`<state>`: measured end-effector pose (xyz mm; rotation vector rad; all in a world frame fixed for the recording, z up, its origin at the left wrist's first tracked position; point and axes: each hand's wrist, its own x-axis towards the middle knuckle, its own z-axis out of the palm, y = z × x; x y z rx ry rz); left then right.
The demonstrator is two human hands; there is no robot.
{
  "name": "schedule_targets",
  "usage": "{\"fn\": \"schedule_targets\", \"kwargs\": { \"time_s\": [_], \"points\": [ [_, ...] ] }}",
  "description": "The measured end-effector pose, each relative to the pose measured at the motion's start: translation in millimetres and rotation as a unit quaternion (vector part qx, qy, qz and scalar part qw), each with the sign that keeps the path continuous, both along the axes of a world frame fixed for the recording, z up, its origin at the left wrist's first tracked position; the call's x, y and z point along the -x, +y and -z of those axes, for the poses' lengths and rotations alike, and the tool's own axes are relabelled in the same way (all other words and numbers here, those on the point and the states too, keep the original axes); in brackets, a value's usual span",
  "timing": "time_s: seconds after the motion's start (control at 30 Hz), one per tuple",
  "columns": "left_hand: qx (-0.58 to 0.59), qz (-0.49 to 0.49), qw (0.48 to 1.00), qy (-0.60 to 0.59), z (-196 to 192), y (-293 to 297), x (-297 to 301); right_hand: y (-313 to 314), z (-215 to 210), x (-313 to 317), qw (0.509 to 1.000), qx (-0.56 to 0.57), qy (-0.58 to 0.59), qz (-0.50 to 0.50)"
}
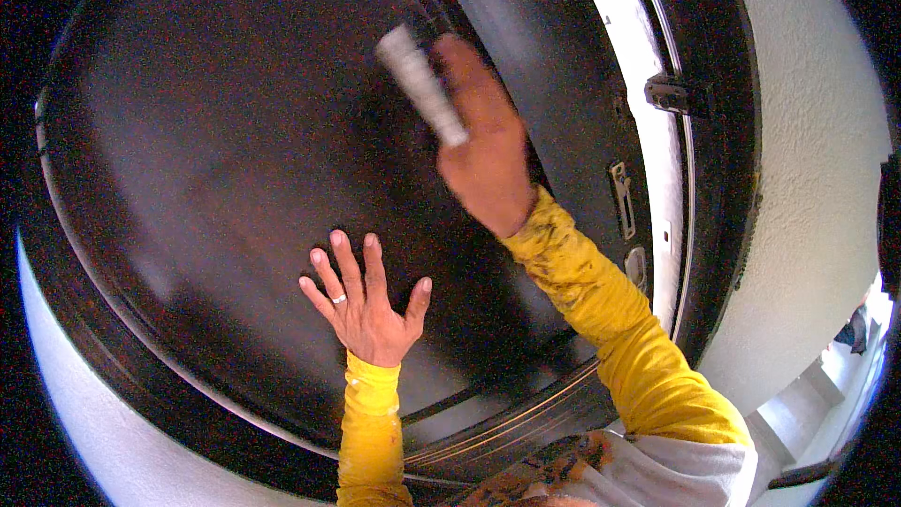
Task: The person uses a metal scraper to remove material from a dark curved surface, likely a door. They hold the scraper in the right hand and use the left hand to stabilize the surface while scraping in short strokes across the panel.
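Note:
My left hand (374,308) lies with fingers spread against a dark brown, glossy door panel (235,197); a ring shows on one finger. Higher up and to the right, my right hand (488,136) is closed around a light grey oblong block (422,84), smeared by motion. The block's far side faces the panel, and I cannot tell whether it touches. Its exact kind does not show. Both forearms are in yellow sleeves, the right one stained with dark smudges.
A metal lock plate (622,201) and a rounded fitting (636,266) sit near the door's right edge. Beyond a bright gap, the dark frame carries a latch piece (678,95). Textured pale wall (807,131) stands at the right, with steps (798,413) at lower right.

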<state>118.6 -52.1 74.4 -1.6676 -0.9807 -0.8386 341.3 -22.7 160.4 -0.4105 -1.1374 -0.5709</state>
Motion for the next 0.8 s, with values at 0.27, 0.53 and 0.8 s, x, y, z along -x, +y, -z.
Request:
{"fn": "schedule_targets", "kwargs": {
  "time_s": [0.27,0.53,0.8],
  "points": [
    [0.009,0.004,1.0,-0.004,0,2,-5,-25,27,13,0.889,-0.023,0.241,-0.388],
    [0.006,0.005,1.0,-0.005,0,3,-5,-9,16,10,0.898,0.085,0.215,-0.375],
    [0.007,0.01,1.0,-0.002,-2,1,-6,1,16,15,0.901,0.038,0.22,-0.372]
  ]
}}
